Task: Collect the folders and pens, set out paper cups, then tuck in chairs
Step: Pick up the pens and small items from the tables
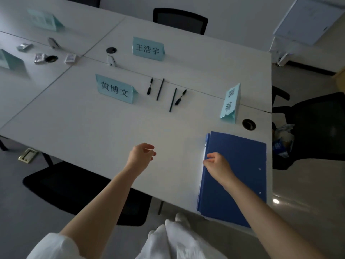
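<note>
A stack of blue folders [240,161] lies at the near right corner of the white table [93,128]. My right hand [217,164] rests over the stack's left edge, fingers curled, thumb and forefinger at the edge of the top cover. My left hand [142,155] hovers above bare tabletop left of the folders, fingers loosely curled and holding nothing. Several black pens [166,92] lie in a loose row past the hands, between two name cards. A black chair [78,189] stands pulled out at the near left; another chair [180,20] is at the far side.
Light blue name cards stand at centre [114,88], behind it [148,48] and at right [230,102]. A cable hole [248,124] is beside the folders. A black chair [315,126] with a bag on it stands at the table's right end. Small wrapped packets [40,57] lie far left.
</note>
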`<state>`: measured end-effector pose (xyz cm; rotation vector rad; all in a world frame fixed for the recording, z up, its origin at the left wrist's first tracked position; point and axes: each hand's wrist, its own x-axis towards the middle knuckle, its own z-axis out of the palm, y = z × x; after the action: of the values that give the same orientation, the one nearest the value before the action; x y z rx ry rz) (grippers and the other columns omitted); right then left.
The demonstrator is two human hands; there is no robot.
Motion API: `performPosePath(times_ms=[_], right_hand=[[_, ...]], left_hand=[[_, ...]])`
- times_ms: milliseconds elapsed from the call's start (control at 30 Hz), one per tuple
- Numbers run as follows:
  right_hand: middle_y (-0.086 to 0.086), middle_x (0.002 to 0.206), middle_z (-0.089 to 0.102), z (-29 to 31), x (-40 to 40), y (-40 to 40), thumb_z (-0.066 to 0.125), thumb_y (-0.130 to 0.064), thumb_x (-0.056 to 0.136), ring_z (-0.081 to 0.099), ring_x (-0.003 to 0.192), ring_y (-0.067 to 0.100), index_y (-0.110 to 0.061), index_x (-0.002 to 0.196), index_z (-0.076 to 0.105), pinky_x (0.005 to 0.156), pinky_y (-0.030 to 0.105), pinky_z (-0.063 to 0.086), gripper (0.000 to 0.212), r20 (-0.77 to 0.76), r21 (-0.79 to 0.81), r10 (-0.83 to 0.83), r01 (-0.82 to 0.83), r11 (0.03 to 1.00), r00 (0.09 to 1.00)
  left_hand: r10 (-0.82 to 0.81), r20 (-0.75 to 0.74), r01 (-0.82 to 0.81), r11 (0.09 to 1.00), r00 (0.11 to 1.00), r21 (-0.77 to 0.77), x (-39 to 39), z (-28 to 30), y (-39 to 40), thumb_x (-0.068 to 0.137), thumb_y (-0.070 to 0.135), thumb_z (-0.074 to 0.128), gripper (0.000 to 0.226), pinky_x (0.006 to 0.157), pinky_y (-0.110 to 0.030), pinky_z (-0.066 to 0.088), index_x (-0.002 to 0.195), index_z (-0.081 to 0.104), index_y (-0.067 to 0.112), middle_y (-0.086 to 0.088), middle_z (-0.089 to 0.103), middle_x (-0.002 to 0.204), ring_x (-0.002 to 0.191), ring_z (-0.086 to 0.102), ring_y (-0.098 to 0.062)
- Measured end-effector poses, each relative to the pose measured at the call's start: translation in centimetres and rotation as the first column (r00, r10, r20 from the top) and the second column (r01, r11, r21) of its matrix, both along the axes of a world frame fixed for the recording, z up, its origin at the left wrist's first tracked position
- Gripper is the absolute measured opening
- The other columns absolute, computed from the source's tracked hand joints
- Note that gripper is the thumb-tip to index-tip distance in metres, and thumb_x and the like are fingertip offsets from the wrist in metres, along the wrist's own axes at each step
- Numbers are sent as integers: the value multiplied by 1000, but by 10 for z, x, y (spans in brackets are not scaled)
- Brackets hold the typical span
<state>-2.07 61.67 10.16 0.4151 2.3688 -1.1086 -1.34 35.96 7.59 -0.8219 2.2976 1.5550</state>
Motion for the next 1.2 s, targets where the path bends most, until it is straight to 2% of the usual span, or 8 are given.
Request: performPosePath(times_ms=[167,300,400,467,700,867,1067,1200], right_hand=[[8,129,56,1,-51,-36,51,-18,91,55,112,22,-7,131,50,84,27,40,42,-4,21,16,-16,1000,1000],[15,104,67,-6,-110,-54,53,-17,84,57,87,20,-3,115,60,77,35,47,35,-4,-32,-32,32,999,999],[11,81,63,-12,-172,-66,53,-13,80,57,75,23,-9,78,61,76,44,55,9,6,-72,-76,76,994,997],[11,81,64,-14,-209,-73,52,-11,83,60,75,23,-16,67,55,80,43,56,18,25,-115,-115,117,986,993],[18,88,69,-70,-331,-81,51,-16,80,67,81,32,1,90,66,56,25,43,25,90,29,-81,79,996,993],[15,99,68,-108,-385,-91,58,-34,86,65,92,32,-1,101,64,65,28,40,36,40,152,-34,28,988,999],[8,89,65,-128,-413,-110,64,-46,82,65,84,31,-12,86,57,67,31,48,35,-33,310,25,-13,951,999],[9,93,64,-129,-416,-116,63,-25,81,58,79,29,-15,82,52,66,29,41,15,1,396,43,-40,918,999]], left_hand=[[-49,-7,48,993,999,-104,-39,3,-31,86,8,56,20,68,-29,53,101,68,15,-3,74,87,76,67,-19],[-116,8,115,969,993,-220,-83,4,-41,85,16,60,16,62,-26,51,98,68,20,-1,73,86,79,68,-20],[-161,1,155,951,987,-268,-134,1,-36,86,16,61,18,71,-31,56,102,69,16,0,71,87,82,67,-21],[-193,3,185,936,981,-298,-166,-1,-25,87,16,59,19,73,-32,57,104,68,16,-1,69,91,84,65,-22],[-298,63,292,836,952,-463,-278,-43,15,89,19,52,21,76,-36,56,106,65,17,-7,68,102,89,63,-29],[-365,120,365,736,923,-570,-336,-78,28,91,17,48,19,69,-31,42,104,60,11,-9,64,108,93,60,-32],[-348,176,378,687,921,-620,-372,-99,32,94,33,52,23,70,-32,42,105,58,13,-6,63,104,95,59,-30],[-353,229,413,640,907,-648,-379,-105,31,88,18,52,13,68,-30,37,98,60,14,-6,64,105,95,60,-30]])
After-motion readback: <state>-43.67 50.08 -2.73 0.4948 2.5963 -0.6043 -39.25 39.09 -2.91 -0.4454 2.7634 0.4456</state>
